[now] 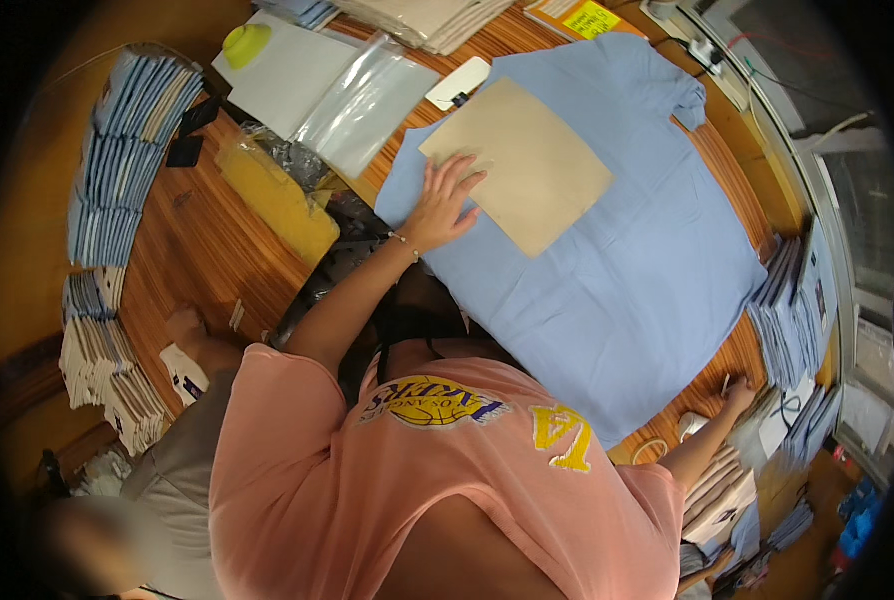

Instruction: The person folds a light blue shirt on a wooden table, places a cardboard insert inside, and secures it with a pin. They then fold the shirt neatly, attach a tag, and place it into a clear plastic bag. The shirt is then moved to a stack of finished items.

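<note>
Cardboard [520, 163], a tan rectangular sheet, lies flat on the upper part of a light blue shirt [617, 260] that is spread face down across the wooden table [197, 240]. The left hand [444, 200] rests on the sheet's near left edge with its fingers spread apart and flat, pinning rather than gripping. The right hand [737, 392] reaches to the table's far right edge near a roll of tape [650, 448]; whether its fingers are curled or apart I cannot tell.

To do this step well, I judge the sheet wants squaring with the collar line and centring between the 2 sleeves, pressed by the flat palm so the fabric beneath does not wrinkle.

Around the shirt lie clear plastic bags [367, 100], a yellow padded envelope [277, 200], and stacks of folded blue shirts [127, 150] at the left and right.
</note>
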The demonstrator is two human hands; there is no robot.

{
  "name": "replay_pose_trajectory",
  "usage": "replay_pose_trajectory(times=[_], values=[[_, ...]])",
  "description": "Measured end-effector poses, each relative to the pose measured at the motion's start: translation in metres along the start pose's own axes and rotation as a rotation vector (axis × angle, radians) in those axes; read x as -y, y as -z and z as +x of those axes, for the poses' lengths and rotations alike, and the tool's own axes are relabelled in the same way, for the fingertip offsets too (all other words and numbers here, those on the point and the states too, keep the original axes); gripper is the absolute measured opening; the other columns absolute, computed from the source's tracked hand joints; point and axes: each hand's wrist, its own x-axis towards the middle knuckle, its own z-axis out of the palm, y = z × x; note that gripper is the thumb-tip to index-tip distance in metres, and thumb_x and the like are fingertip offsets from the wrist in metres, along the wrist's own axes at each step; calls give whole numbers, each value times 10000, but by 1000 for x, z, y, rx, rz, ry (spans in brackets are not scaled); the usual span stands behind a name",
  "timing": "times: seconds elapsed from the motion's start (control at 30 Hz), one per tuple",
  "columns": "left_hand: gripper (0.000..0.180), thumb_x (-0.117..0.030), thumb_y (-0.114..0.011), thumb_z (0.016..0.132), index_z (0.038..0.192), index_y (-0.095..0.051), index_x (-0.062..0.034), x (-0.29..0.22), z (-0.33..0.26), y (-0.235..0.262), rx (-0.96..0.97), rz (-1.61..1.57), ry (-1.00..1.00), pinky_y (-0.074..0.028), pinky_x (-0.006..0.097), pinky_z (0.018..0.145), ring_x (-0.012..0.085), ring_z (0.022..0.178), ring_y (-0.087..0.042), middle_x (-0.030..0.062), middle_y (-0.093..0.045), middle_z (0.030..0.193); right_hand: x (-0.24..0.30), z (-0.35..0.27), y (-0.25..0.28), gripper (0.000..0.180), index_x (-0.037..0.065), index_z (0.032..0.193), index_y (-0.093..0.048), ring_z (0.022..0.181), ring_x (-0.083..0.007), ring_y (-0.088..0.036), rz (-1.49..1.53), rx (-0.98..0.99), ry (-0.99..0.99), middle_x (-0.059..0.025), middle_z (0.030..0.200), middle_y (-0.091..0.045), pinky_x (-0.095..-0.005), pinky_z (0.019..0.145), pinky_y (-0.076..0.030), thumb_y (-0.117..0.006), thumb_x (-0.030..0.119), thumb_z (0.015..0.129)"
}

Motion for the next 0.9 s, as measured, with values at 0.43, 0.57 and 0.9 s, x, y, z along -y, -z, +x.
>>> replay_pose_trajectory(times=[0.43,0.57,0.9], values=[[127,-27,-631,787,903,-665,11,107,44,46,65,-168,384,-498,298,688,233,732,-619,118,-634,852,285,-156,8,267,-43,1148,-448,821,-197,-591,742,-179,588,-140,987,-561,-282,738,-497,-536,42,910],[132,-38,-647,778,896,-665,17,103,52,50,79,-175,308,-495,293,665,218,703,-615,113,-631,834,383,-241,-62,276,22,1159,-462,824,-157,-539,852,487,640,-67,973,-496,-274,744,-467,-519,39,890],[87,-40,-576,861,870,-622,33,114,51,45,19,-431,509,-491,274,629,175,669,-623,114,-643,759,525,-411,-183,305,-4,992,-489,789,-389,-628,251,947,945,-212,843,-638,-455,702,-494,-639,163,786]])
